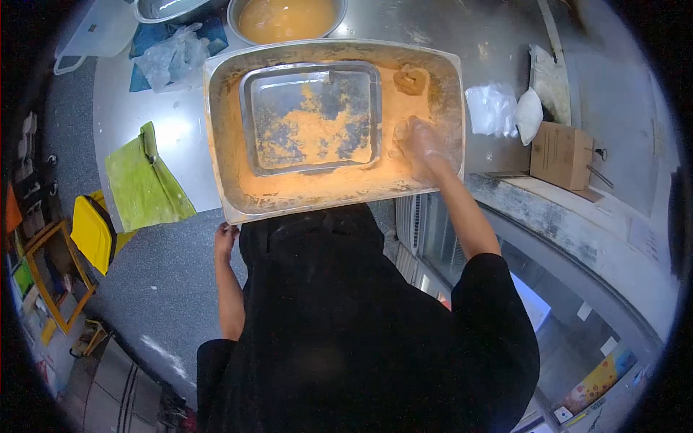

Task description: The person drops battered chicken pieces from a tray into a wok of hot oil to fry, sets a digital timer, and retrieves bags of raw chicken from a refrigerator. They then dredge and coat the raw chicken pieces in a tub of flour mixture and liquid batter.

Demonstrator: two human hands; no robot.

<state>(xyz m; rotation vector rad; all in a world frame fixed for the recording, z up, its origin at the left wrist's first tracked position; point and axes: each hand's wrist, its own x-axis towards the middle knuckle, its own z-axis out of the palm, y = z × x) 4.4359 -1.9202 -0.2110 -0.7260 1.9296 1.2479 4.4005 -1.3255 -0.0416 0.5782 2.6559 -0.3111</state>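
Note:
A deep metal tub [336, 52] lies in front of me, with orange-tan breading powder [289, 189] spread over its floor. On the powder's left part rests a rectangular metal tray [250, 123], dusted with the same powder. My right hand [424, 144], coated in powder and somewhat blurred, reaches into the right side. Its fingers are bent around a powder-covered lump whose kind I cannot make out. Another coated lump [411, 81] lies in the tub's back right corner. At the front left corner, my left hand [226, 236] is closed on the tub's edge, its fingertips partly hidden.
Behind the tub stands a round bowl of orange liquid [285, 18], beside another metal bowl [167, 7]. Crumpled clear plastic [173, 56] and a green cloth [144, 180] lie left. Plastic bags [491, 110] and a cardboard box [561, 155] are right. A yellow lid [91, 234] is lower left.

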